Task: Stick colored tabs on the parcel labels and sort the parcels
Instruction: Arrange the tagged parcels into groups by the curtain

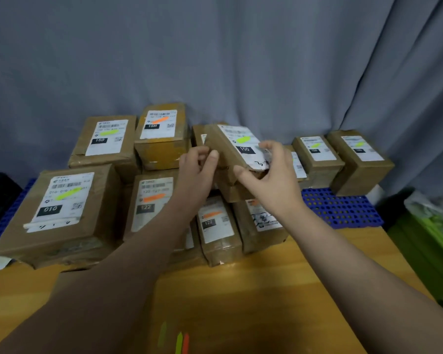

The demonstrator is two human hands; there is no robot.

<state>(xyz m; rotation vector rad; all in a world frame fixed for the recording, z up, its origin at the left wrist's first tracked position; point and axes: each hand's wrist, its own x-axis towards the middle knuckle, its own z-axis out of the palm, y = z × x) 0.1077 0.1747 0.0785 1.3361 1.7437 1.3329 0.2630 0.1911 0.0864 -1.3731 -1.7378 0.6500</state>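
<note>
A brown parcel (230, 146) with a white label reading 150 and a green tab is held tilted above the pile in the middle. My left hand (197, 169) grips its left side, thumb on the front face. My right hand (271, 180) grips its near right corner, fingers curled over the label. Loose green and orange tabs (179, 341) lie on the wooden table (279, 290) near the front edge.
Many taped parcels surround the held one: a large 010 parcel (62, 213) at the left, 122 parcels (215, 226) in front, green-tabbed ones (317, 154) at the right. Blue perforated trays (343, 210) lie under them. A grey curtain (215, 60) hangs behind. Green packages (432, 238) stand at the right.
</note>
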